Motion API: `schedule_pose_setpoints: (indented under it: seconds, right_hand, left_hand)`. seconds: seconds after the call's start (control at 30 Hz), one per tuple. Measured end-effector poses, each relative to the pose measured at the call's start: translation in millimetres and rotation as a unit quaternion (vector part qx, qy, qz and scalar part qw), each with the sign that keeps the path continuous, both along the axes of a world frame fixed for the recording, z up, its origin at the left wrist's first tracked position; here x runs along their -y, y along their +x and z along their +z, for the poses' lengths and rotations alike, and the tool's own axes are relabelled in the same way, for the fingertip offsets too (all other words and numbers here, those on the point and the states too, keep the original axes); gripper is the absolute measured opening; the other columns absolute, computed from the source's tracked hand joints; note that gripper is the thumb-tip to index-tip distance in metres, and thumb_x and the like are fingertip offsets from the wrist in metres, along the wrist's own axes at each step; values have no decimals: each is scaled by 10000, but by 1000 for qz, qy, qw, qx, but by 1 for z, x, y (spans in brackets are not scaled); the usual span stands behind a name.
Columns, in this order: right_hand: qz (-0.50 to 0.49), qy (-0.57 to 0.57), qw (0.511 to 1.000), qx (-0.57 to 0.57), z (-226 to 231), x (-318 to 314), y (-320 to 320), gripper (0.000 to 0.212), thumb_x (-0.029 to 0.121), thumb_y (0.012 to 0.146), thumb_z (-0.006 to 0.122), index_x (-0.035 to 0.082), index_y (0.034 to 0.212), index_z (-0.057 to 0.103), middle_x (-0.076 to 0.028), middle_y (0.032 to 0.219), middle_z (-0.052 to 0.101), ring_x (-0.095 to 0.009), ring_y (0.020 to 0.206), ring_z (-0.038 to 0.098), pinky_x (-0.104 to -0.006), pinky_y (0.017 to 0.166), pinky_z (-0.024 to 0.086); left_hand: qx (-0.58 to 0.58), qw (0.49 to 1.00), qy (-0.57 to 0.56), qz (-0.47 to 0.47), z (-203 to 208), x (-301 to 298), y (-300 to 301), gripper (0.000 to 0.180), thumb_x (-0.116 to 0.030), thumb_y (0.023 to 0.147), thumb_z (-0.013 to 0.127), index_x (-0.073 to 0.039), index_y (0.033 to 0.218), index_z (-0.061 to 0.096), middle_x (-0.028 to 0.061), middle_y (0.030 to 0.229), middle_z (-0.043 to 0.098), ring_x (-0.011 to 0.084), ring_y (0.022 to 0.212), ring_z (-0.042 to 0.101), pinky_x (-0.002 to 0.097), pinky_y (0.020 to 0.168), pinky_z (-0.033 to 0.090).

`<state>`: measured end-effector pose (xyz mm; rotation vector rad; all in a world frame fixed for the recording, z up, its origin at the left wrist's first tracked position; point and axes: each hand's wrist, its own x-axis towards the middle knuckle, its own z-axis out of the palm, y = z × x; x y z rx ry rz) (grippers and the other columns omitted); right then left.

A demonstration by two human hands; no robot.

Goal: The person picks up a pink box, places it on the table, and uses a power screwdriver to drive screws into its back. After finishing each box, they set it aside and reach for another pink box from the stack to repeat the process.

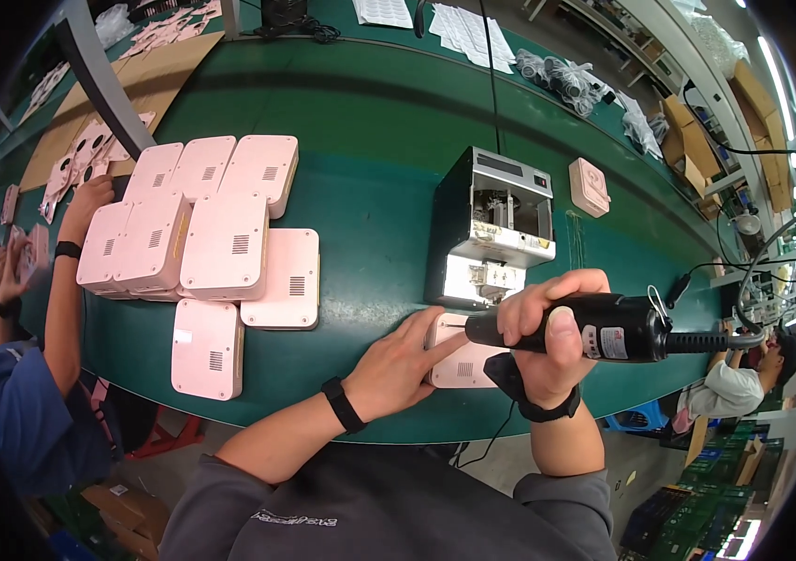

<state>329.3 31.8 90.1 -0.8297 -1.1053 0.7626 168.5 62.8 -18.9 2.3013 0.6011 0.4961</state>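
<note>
In my right hand (548, 332) is a black electric screwdriver (618, 327), held nearly level with the fingers wrapped round its body. Its thin bit points left, over a pink plastic case (462, 372) on the table. My left hand (401, 365) holds the left side of this case, one finger reaching across its top. The screwdriver and my right hand cover part of the case; whether the bit touches a screw I cannot tell. Just beyond the case stands a black and silver screw feeder (496, 220).
Stacked pink cases (225, 245) with small vent slots fill the table's left side. A single pink case (589, 187) lies right of the feeder. At the left, a co-worker's hand (91, 201) is near pink parts on cardboard. The screwdriver's cable (744, 280) runs off to the right.
</note>
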Motion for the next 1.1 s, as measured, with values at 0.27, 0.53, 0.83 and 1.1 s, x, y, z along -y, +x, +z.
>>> schedule_pose_setpoints:
  seconds: [0.27, 0.53, 0.83, 1.1]
  right_hand:
    - [-12, -18, 1000, 0, -8, -5, -6, 237, 157, 901, 595, 56, 1030, 425, -86, 682, 497, -161, 529, 463, -337, 539, 450]
    - [-8, -16, 1000, 19, -17, -7, -7, 215, 128, 894, 595, 54, 1009, 430, -87, 682, 498, -162, 528, 458, -345, 542, 453]
    - [-88, -31, 996, -13, 6, -5, 4, 146, 134, 914, 546, 43, 995, 465, -70, 650, 495, -172, 509, 471, -338, 533, 449]
    - [-159, 18, 985, 60, 10, -25, 42, 129, 139, 929, 523, 36, 993, 481, -69, 646, 505, -182, 494, 487, -341, 512, 443]
  left_hand:
    - [-3, 1000, -9, -1, 2, -3, 2, 800, -87, 670, 787, -200, 1406, 496, 203, 1422, 369, 355, 1294, 448, 402, 981, 486]
    - [17, 1000, 18, 8, -8, 1, 3, 750, -106, 667, 790, -197, 1366, 534, 178, 1411, 382, 355, 1283, 461, 425, 922, 521]
    - [20, 1000, 24, 4, 0, 0, -10, 817, -89, 647, 804, -194, 1399, 501, 210, 1407, 389, 370, 1262, 479, 410, 963, 502]
    - [-25, 996, -9, 83, 10, 1, -36, 844, -80, 642, 811, -230, 1407, 488, 187, 1408, 396, 368, 1186, 542, 408, 897, 540]
